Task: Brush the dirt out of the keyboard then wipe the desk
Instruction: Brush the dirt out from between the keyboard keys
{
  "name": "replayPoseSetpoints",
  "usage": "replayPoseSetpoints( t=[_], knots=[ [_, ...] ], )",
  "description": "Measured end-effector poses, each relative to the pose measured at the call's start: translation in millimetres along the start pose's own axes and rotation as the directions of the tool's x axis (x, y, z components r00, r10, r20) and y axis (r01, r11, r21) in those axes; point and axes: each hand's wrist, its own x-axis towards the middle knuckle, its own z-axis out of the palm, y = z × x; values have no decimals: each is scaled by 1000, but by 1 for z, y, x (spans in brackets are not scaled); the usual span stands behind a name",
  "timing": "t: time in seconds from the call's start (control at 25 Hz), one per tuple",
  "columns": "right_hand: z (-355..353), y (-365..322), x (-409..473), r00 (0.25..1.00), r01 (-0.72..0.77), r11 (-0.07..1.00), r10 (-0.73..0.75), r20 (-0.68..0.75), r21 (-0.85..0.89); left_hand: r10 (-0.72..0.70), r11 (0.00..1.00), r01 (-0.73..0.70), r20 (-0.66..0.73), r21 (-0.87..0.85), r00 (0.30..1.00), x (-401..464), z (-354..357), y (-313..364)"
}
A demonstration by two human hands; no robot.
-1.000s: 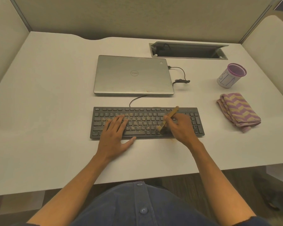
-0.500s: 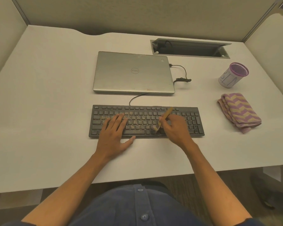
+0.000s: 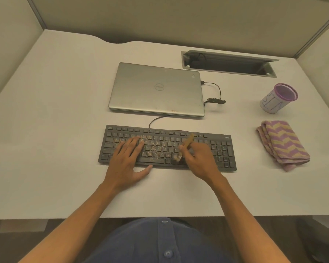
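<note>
Black keyboard (image 3: pixel 167 147) lies across the middle of the white surface (image 3: pixel 46 130), its near edge towards the person, and it is the thing in hand. On its left half the left hand (image 3: pixel 127 162) rests flat and spread, fingers over the keys and thumb on the surface just in front, gripping nothing and, by the look of it, steadying the board. Between the two hands the middle keys carry plenty of tan crumbs (image 3: pixel 156 149), so the brushing looks only part done. Right of the crumbs the right hand (image 3: pixel 199 160) is closed round a small wooden brush (image 3: pixel 184 147), bristles down on the lower key rows and handle tilted up and away; the brush is blurred. The keys further right look cleaner, though they are too small to judge.

Wiping is not yet begun, I judge: the folded cloth (image 3: pixel 282 147) with purple zigzags sits untouched, well apart to the right of the keyboard.

Behind the keyboard, a closed laptop (image 3: pixel 156 90) lies close, with a cable (image 3: pixel 215 92) looped at its right side. A purple-rimmed cup (image 3: pixel 278 98) stands behind the cloth. Laptop, cable, cup and the keyboard itself would all stand in the way of a full wipe.
</note>
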Motion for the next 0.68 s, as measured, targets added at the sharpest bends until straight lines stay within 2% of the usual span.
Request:
replayPoseSetpoints(
  t=[0.04,0.16,0.2,0.32,0.48,0.6,0.68],
  knots=[
    [-2,0,2,1000,-15,1000,15,7,23,-3,1000,3,0,2,1000,1,0,0],
    [-7,1,6,989,-19,1000,22,-148,24,-6,1000,6,4,-4,1000,0,-1,0],
    [-8,1,6,989,-20,1000,17,-146,-19,-3,1000,3,4,-7,1000,1,-1,0],
    [-5,0,5,999,-21,997,19,-25,-70,-2,1000,2,9,-14,1000,1,-1,0],
    [-3,6,5,988,43,999,-41,-147,10,6,1000,-6,7,-23,1000,0,0,0],
    [-1,6,4,996,65,998,-66,-58,-11,7,1000,-7,-7,-31,1000,1,-1,-1],
    [-7,10,6,994,78,997,-78,-78,2,7,1000,-7,-18,-26,1000,0,-1,0]
  ],
)
